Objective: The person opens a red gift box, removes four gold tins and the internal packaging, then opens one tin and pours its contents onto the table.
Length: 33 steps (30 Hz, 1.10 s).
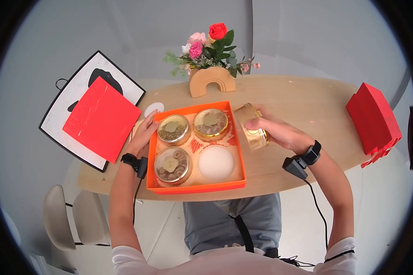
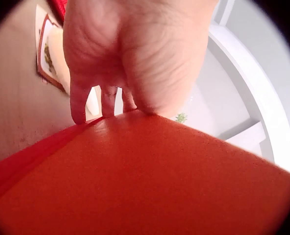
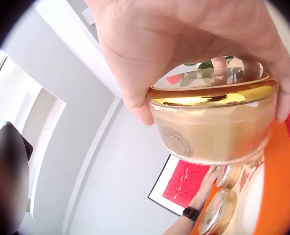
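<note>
My right hand (image 1: 280, 130) grips a clear round jar (image 1: 252, 126) with a gold rim. In the head view the jar is tipped on its side, just right of an orange gift box (image 1: 242, 160). The right wrist view shows thumb and fingers spread across its gold band (image 3: 213, 98). My left hand (image 1: 144, 133) holds the box at its left rim near the far corner. Three lidded jars sit in the box: one with small green pieces (image 1: 173, 129) and two with pale rings, far right (image 1: 210, 123) and near left (image 1: 172, 165). A white round recess (image 1: 216, 162) shows at near right.
A red square lid (image 1: 101, 120) lies over a black-framed picture (image 1: 55, 123) at left. A white disc (image 1: 154, 108) lies beyond the box. A wooden arch vase (image 1: 212, 80) with flowers stands at the back, and a red box with ribbon (image 1: 374, 119) at the table's right end.
</note>
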Motion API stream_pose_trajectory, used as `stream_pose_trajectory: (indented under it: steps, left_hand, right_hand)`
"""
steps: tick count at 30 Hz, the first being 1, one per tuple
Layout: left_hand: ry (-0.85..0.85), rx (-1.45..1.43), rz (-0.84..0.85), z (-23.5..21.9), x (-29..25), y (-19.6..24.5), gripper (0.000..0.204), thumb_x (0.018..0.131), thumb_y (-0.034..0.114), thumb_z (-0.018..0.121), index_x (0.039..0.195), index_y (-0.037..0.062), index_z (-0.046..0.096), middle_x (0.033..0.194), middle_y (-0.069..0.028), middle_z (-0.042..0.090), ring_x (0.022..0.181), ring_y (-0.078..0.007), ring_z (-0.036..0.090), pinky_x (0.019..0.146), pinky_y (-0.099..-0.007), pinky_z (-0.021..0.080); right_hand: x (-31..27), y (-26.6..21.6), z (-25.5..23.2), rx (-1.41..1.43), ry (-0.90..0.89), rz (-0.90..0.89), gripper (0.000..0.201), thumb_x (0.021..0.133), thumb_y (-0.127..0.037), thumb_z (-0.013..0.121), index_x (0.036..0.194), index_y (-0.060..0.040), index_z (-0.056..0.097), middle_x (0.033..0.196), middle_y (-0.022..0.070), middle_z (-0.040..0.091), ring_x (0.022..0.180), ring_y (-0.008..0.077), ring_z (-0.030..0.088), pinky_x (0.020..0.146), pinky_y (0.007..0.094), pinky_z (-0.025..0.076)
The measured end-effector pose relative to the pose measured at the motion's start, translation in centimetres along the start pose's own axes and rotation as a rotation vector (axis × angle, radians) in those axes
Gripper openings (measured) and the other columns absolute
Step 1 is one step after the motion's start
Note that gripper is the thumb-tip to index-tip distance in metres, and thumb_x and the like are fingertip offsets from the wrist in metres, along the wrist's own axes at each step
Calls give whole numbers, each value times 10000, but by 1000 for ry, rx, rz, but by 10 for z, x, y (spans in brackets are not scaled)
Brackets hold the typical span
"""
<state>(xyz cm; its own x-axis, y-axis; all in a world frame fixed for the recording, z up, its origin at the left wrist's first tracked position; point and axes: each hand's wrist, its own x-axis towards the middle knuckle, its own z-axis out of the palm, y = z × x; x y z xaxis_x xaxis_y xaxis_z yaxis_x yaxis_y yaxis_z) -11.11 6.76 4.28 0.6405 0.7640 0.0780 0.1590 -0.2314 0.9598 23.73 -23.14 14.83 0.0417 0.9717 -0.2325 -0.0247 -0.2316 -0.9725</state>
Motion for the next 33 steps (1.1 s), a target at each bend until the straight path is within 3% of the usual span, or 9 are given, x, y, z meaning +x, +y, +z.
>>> stream_pose_trajectory:
  steps: [3,5,8,15,18,24,28,30,33]
  left_hand:
    - [15,200,35,-17,11,-4,536,1065,176,510,1555,24,354,1513,-151,484,1318,-198,524,1097,-297,404]
    - [120,504,140,-30,26,-2,530,1069,248,520,1525,8,393,1466,-166,531,1276,-215,561,1046,-318,463]
    - [260,209,58,34,8,109,507,1074,285,500,1493,8,433,1433,-153,559,1281,-212,561,1052,-361,474]
    - [-451,-588,-102,172,19,157,624,1061,473,408,1516,50,355,1488,-176,468,1297,-356,551,1078,-506,467]
    - [-534,-794,-157,204,26,156,617,1057,442,415,1515,35,340,1476,-166,483,1331,-327,530,1095,-487,461]
    - [-416,-855,-158,206,34,123,530,1065,359,397,1474,22,384,1425,-155,539,1310,-283,561,1056,-449,516]
    - [-355,-976,-183,209,36,114,543,1067,401,389,1463,29,403,1405,-156,557,1289,-290,577,1034,-450,539]
    - [-354,-963,-200,212,39,110,581,1066,457,383,1468,38,400,1404,-155,560,1289,-288,578,1043,-456,531]
    - [-288,-853,-267,210,37,115,604,1060,494,388,1481,59,387,1430,-152,540,1283,-281,583,1041,-448,532]
  right_hand:
    - [-2,12,-24,-228,96,6,1005,777,-455,766,1536,-64,236,1333,194,486,1233,305,541,1031,424,464]
    - [-10,21,-24,-732,278,-358,973,710,-359,824,1517,-108,342,1356,215,461,1197,361,520,1001,453,442]
    - [-7,22,-16,-1365,601,-685,931,636,-274,854,1470,-155,458,1372,222,443,1173,390,481,977,470,408]
    - [10,-4,-7,-1347,632,-851,897,625,-259,862,1444,-189,504,1377,184,457,1171,377,474,980,474,396]
    - [15,-12,-8,-1405,526,-905,909,626,-269,876,1444,-156,497,1382,168,463,1159,359,505,983,461,399]
    - [44,-4,-12,-813,287,-752,1113,642,-361,931,1533,-69,331,1433,178,441,1247,347,519,994,466,463]
    - [83,44,-24,-311,275,-795,1110,723,-391,914,1547,-33,263,1481,178,419,1244,233,542,1007,405,496]
    - [86,54,-26,61,51,-375,1023,788,-380,873,1545,-41,274,1424,131,484,1202,206,564,978,363,504]
    - [92,76,-30,226,24,-349,938,850,-368,827,1541,-42,284,1374,85,525,1178,171,562,946,331,509]
